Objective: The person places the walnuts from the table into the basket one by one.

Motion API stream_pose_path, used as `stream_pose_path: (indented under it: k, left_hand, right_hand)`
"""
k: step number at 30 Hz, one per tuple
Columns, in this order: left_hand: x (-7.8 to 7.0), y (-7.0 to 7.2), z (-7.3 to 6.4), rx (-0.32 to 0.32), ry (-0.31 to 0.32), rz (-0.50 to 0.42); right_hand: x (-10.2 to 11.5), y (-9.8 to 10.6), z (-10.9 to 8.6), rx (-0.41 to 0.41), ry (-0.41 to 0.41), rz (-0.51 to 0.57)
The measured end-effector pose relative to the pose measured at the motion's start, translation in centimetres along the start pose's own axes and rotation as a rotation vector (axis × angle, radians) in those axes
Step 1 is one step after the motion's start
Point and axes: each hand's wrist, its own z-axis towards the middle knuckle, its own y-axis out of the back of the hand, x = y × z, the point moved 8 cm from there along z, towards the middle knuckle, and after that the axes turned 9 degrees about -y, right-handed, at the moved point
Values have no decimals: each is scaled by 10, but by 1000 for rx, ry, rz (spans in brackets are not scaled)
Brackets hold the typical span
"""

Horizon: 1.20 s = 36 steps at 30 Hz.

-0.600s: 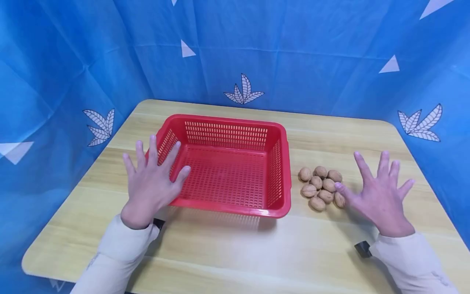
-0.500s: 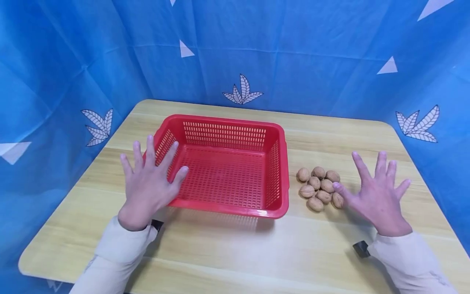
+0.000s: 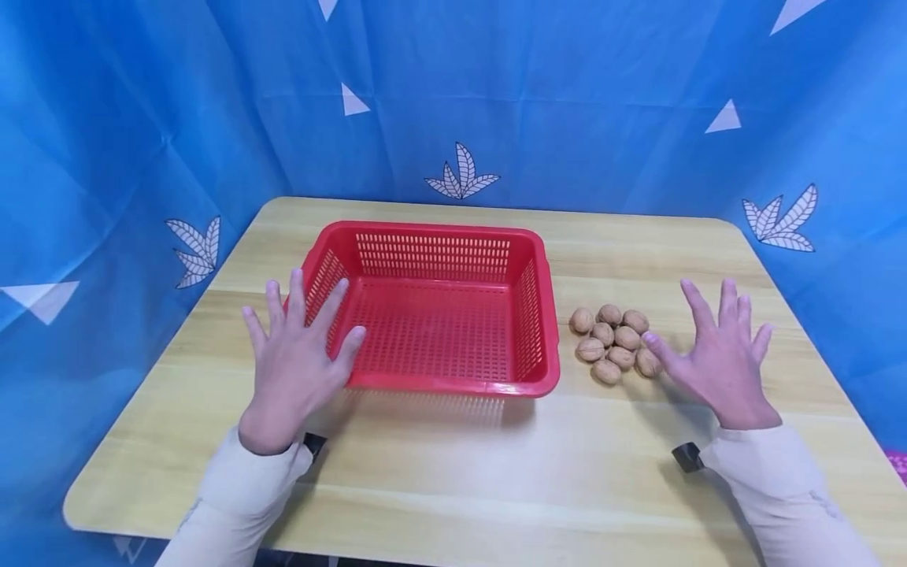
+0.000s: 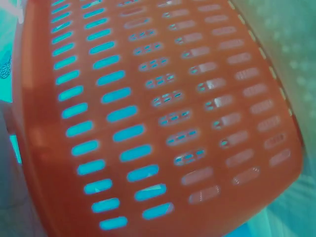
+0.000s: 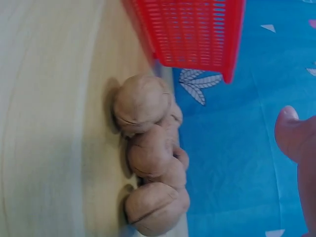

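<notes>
A red plastic basket (image 3: 520, 390) with slotted walls stands on the table, and nothing lies in it. My left hand (image 3: 294, 378), fingers spread, is over the basket's left front corner; whether it touches the rim I cannot tell. The slotted basket wall (image 4: 143, 123) fills the left wrist view. To the basket's right lies a cluster of several walnuts (image 3: 605, 372) in their shells. My right hand (image 3: 726, 366) is just right of them with fingers spread, holding nothing. In the right wrist view the walnuts (image 5: 143, 103) sit near, and a thumb (image 5: 291, 133) shows at the right edge.
The pale wooden table (image 3: 453, 472) has rounded corners. A blue curtain (image 3: 567, 102) with white leaves and triangles hangs behind it and along its sides. Black straps (image 3: 687, 457) show at the wrists of the light sleeves.
The head view has shifted slightly, so the table, walnuts and basket appear a little displaced. Both hands keep their spread pose; basket and walnuts stay in place on the table.
</notes>
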Motion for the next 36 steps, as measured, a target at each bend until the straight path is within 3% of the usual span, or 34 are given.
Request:
stream_pose_path:
  k: [4, 8, 15, 18, 20, 25, 27, 32, 36]
  left_hand:
    - [2, 4, -7, -35, -5, -33]
    - [7, 8, -19, -122, -12, -84]
    - [17, 22, -34, -450, -64, -231]
    - [24, 23, -42, -552, -66, -292]
    - [28, 18, -46, -521, -52, -331]
    - [34, -4, -48, -269, -10, -392]
    - [35, -8, -49, -219, -4, -399]
    - [40, -9, -52, -218, -4, -420]
    - [42, -10, -51, -295, -44, -459]
  right_hand:
    - [-8, 10, 2, -21, -42, 68]
    - [-16, 11, 4, -10, -61, 118]
    - [-22, 5, 13, 46, -66, 232]
    - [-22, -2, 13, 99, -79, 281]
    - [-23, -9, 12, 148, -105, 298]
    - [-26, -27, 12, 252, -146, 283]
    - [-27, -35, 12, 284, -144, 277]
    - [-29, -50, 7, 366, -130, 249]
    - [-26, -53, 7, 403, -102, 200]
